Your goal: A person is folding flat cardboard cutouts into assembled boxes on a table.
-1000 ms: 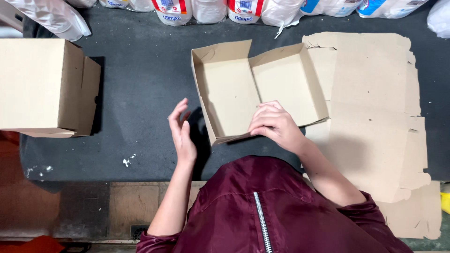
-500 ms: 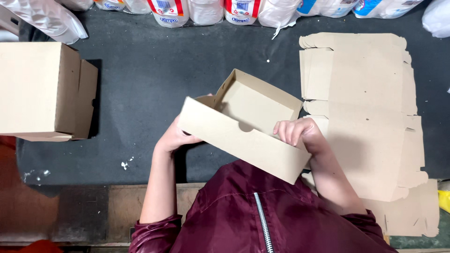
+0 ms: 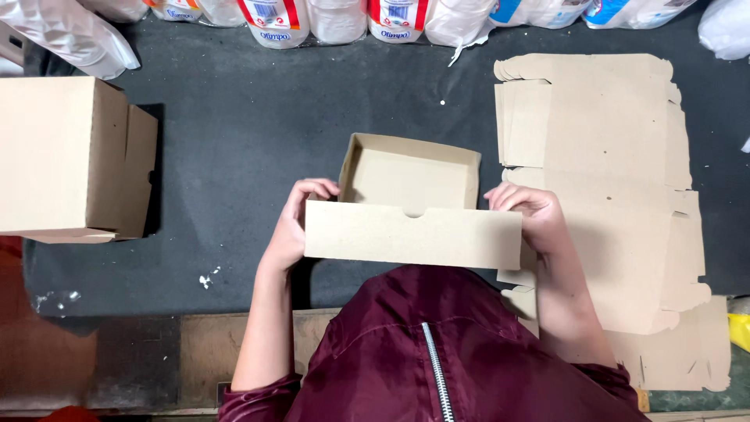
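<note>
Box: a small brown cardboard box [image 3: 412, 211], folded into shape with its open top facing up, held over the dark mat [image 3: 250, 133] right in front of the person's chest.
Long axis: runs left to right across the body, so one short end points at each hand; the near wall, with a small half-round notch in its top edge, faces the person.
Left hand: the left hand [image 3: 298, 227] is closed on the box's left end — fingers curl over the top corner, palm against the side.
Right hand: the right hand [image 3: 531, 217] grips the right end the same way, fingers hooked over the rim.
Nearer hand: neither; the box sits squarely between them, both touching it, about level.
Flat blanks: a stack of unfolded cardboard sheets [image 3: 601, 156] lies on the mat just to the right of the right hand, on that hand's side and well apart from the left.
Finished box: a larger closed cardboard box [image 3: 66, 156] stands at the left edge, away from both hands.
Far edge: wrapped white packages [image 3: 336, 19] line the back of the mat.
Clothing: a dark red zipped jacket [image 3: 437, 352] — fills the lower middle of the view.
</note>
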